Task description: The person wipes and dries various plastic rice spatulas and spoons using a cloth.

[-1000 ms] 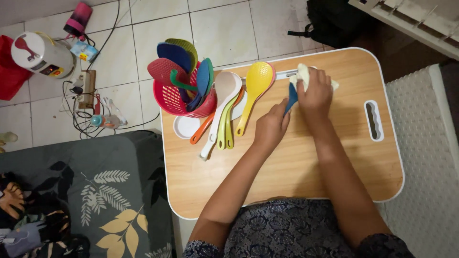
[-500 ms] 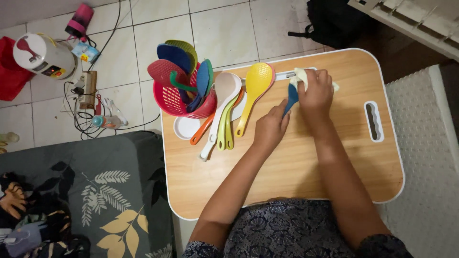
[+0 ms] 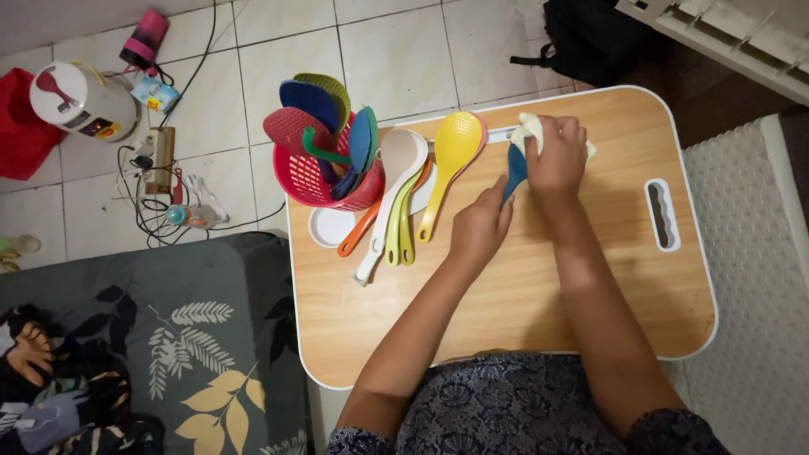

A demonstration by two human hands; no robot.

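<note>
The left hand [image 3: 479, 227] closes its fingers on the handle of the blue spoon [image 3: 514, 171], which lies on the counter [image 3: 522, 295]. The right hand [image 3: 556, 156] presses a white cloth [image 3: 529, 128] onto the spoon head, fingers clamped. Holding the handle firmly should help the wiping.

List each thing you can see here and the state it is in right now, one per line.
Left hand: grip shut on the blue plastic spoon, at its handle.
Right hand: pressing a pale crumpled cloth on the spoon's head.
Red plastic basket: upright, full of coloured paddles.
Yellow plastic spoon: lying flat, untouched.
White plastic spoon: lying flat, on the white tray.
Wooden lap table: level.
</note>
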